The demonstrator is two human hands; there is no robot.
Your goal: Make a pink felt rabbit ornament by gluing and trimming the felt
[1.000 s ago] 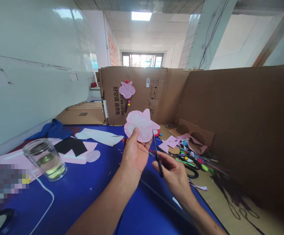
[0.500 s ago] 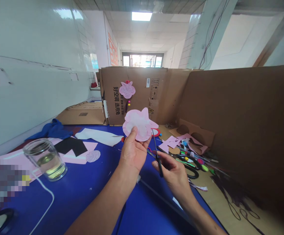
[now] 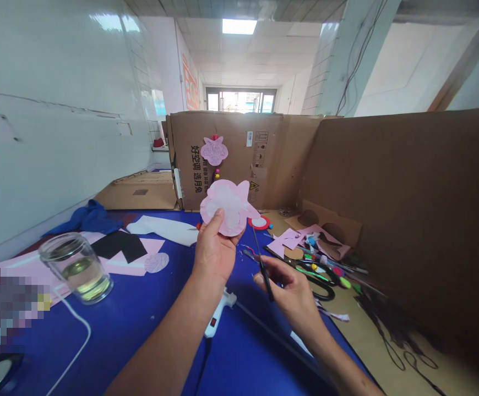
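A pink flower-shaped cutout (image 3: 227, 201) with two pointed tips and a paler middle is held up by my left hand (image 3: 217, 250), thumb on its near face and fingers behind. To its right, my right hand (image 3: 291, 289) grips small scissors (image 3: 265, 274) with dark handles, the thin blades pointing up just below the cutout's right tip and apart from it. Beneath my left forearm lies a white glue gun (image 3: 219, 316) with a red switch. A similar pink cutout (image 3: 214, 151) hangs on the cardboard behind.
At left stand a glass of pale liquid (image 3: 76, 269), black paper (image 3: 119, 247) and a blue cloth (image 3: 86, 217). Pink scraps (image 3: 287, 242), large black-handled scissors (image 3: 324, 286) and several pens lie at right. Cardboard walls (image 3: 388, 181) enclose the back and right.
My left hand has moved a little left with the pink cutout, away from the scissors. The glue gun has come into view below my forearm. My right hand has barely shifted.
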